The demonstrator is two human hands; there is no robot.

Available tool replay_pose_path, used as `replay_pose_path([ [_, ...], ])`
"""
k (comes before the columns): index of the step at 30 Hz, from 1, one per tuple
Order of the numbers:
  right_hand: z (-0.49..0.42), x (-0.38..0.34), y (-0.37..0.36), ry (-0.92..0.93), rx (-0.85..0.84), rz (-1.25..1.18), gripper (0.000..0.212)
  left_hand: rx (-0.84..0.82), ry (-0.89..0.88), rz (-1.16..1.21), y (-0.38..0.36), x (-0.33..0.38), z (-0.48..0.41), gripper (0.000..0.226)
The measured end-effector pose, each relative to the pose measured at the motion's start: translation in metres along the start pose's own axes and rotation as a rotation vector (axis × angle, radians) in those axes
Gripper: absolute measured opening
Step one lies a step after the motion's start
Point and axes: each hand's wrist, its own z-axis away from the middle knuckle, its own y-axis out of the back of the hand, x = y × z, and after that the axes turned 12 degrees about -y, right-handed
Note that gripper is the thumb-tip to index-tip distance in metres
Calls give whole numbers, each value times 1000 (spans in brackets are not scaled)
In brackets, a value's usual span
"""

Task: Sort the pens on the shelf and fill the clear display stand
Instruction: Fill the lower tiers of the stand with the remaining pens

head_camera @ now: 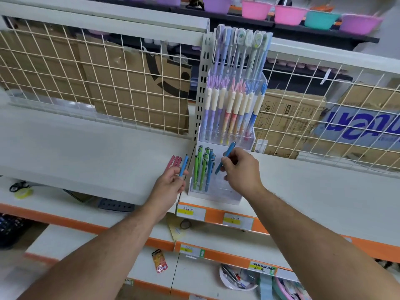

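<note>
Both forearms are stretched forward and upward towards the clear display stand [218,192], which is set on the white shelf [86,148]. The right hand [242,172] is held in front of the stand's lowest tier, knuckles toward the camera. A tilted blue pen [227,154] is pinched between its thumb and fingertips, with the pen's top leaning to the right over that tier. The left hand [170,184] is raised just left of the stand, and a second blue pen [184,164] is gripped in its curled fingers, pointing upward.

Three pink pens [175,161] are seen just left of that pen. Their lower ends are covered by the left fingers, so it cannot be told whether they are held or lie on the shelf. The right part of the lowest tier is hidden behind the right hand.

In that tier about four green pens [196,169] and two or three standing blue pens [209,169] are seen upright, though their overlap makes the count uncertain. The stand's two upper tiers are packed with pastel pens, too crowded to be counted.
</note>
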Motion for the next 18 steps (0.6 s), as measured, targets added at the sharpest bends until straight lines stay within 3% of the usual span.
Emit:
replay_pose_path([
  [3, -5, 1, -7, 1, -35, 60, 10, -3, 10, -22, 1, 0, 2, 27],
  [18, -9, 8, -13, -34, -58, 339, 11, 3, 16, -11, 6, -4, 1, 25],
])
